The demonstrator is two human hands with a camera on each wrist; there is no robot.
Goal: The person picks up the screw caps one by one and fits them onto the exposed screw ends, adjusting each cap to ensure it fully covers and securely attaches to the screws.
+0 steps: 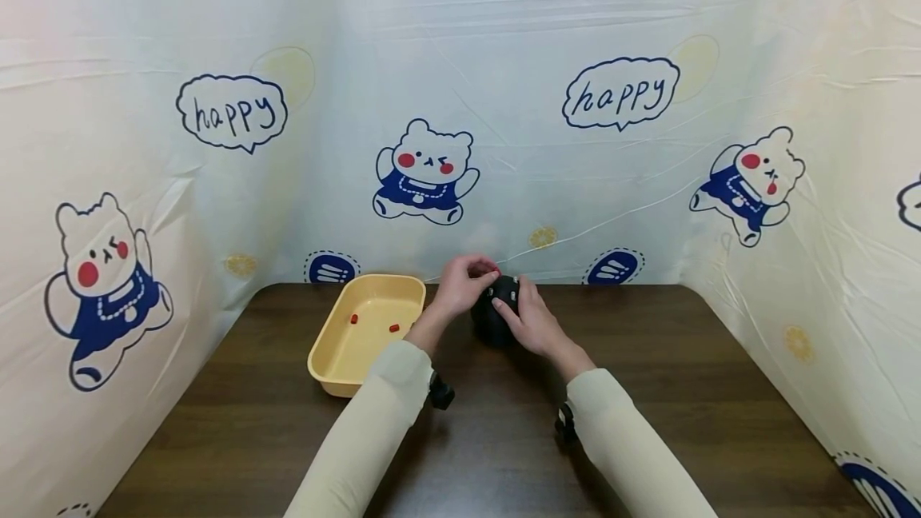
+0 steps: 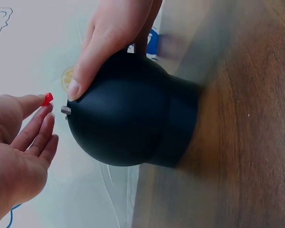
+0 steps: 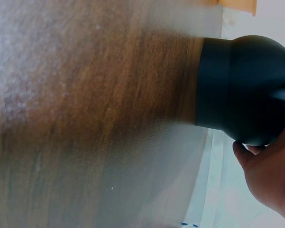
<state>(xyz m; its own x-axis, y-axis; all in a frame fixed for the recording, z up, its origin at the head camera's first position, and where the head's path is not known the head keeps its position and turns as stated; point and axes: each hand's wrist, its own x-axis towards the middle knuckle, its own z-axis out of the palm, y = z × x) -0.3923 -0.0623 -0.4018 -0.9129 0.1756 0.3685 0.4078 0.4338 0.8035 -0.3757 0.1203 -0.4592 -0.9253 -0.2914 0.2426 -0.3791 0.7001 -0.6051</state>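
A black round-topped object (image 1: 491, 328) with a narrower base stands on the table, and small metal studs show on its top in the head view. One threaded metal stud (image 2: 66, 110) sticks out toward my left hand (image 1: 460, 288). Between thumb and fingertips that hand pinches a small red cap (image 2: 48, 99), held close to the stud. My right hand (image 1: 538, 322) grips the black object's upper side, its thumb lying near the top in the left wrist view. In the right wrist view the right hand (image 3: 270, 175) is partly cut off by the frame edge.
A yellow tray (image 1: 329, 380) stands to the left, holding two small red pieces, one on the left (image 1: 354, 318) and one on the right (image 1: 394, 328). Behind the brown wooden table (image 1: 647, 422) hangs a printed curtain (image 1: 504, 198), which also flanks both sides.
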